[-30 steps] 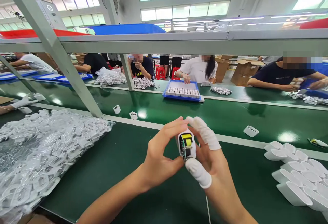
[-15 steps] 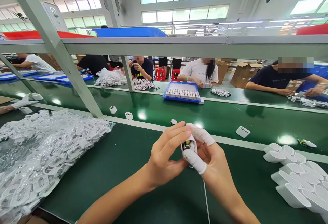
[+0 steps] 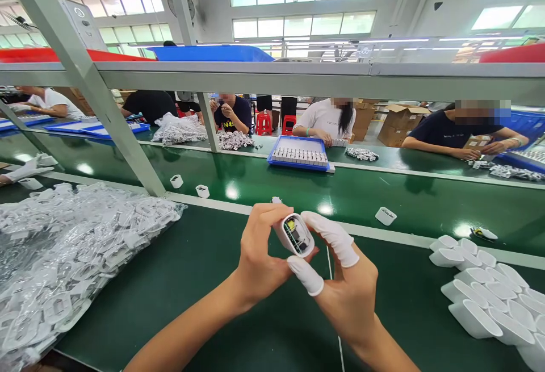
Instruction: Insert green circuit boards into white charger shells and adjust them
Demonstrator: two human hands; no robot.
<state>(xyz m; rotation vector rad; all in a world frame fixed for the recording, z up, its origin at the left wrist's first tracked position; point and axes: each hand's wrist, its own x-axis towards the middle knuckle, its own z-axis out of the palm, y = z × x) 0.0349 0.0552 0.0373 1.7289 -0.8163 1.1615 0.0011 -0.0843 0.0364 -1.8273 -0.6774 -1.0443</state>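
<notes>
A small white charger shell point(image 3: 296, 234) with a circuit board and yellow part showing in its open end is held between both hands over the green bench point(image 3: 204, 281). My left hand point(image 3: 259, 250) pinches the shell from the left with thumb and fingers. My right hand point(image 3: 340, 272), with white finger cots on thumb and forefinger, grips it from the right and below.
A clear bag of white plastic parts point(image 3: 63, 247) lies at left. Empty white shells point(image 3: 489, 292) are piled at right. Loose shells point(image 3: 385, 216) ride the green conveyor beyond. Across it sit several people and a blue tray point(image 3: 300, 159). A slanted grey frame post point(image 3: 97, 93) rises at left.
The shell has been turned so its open end faces me and tilted left. Both hands shifted slightly left and up; the board now sits deeper in the shell.
</notes>
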